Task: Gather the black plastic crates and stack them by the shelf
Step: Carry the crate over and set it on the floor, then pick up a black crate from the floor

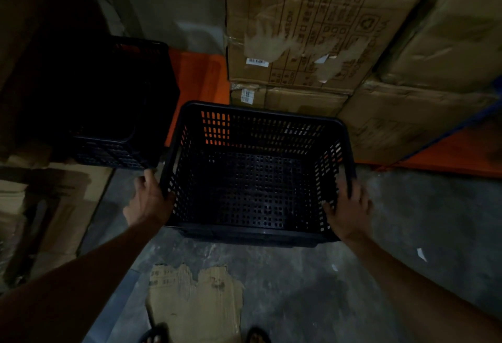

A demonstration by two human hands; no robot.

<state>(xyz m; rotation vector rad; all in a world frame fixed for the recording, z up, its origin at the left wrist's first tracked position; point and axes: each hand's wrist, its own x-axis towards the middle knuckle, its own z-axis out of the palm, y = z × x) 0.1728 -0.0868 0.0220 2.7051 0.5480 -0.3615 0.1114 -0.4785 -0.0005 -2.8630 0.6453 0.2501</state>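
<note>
Black perforated plastic fills the middle of the view: a crate [255, 177], open side up and empty, is gripped by a person at both near corners. The left hand [150, 198] closes over the rim at the left side, fingers curled on the outside of the wall; the right hand [349, 207] clamps the right rim, thumb reaching inside the mesh. A two-sided hold near the body looks chosen to keep the load level and steer it. Whether it rests on the concrete floor [298, 288] or hangs just above cannot be told from this angle.

Just to the left, near the left hand, a second crate [114, 103] sits in deep shadow, apparently upside down, its base facing up, atop flattened cardboard [54, 207]. It seems to mark the stacking spot, so the held crate is probably headed onto or beside it. Beyond both runs the orange shelf [201, 73], its lower beam showing through the mesh of the far wall. Worn cartons [320, 35] are piled on the shelf at the right, leaving the dim left corner as the open space.

A torn cardboard scrap [195, 302] lies on the floor between the person's sandalled feet [154, 337]; it could slip underfoot on the next step.
</note>
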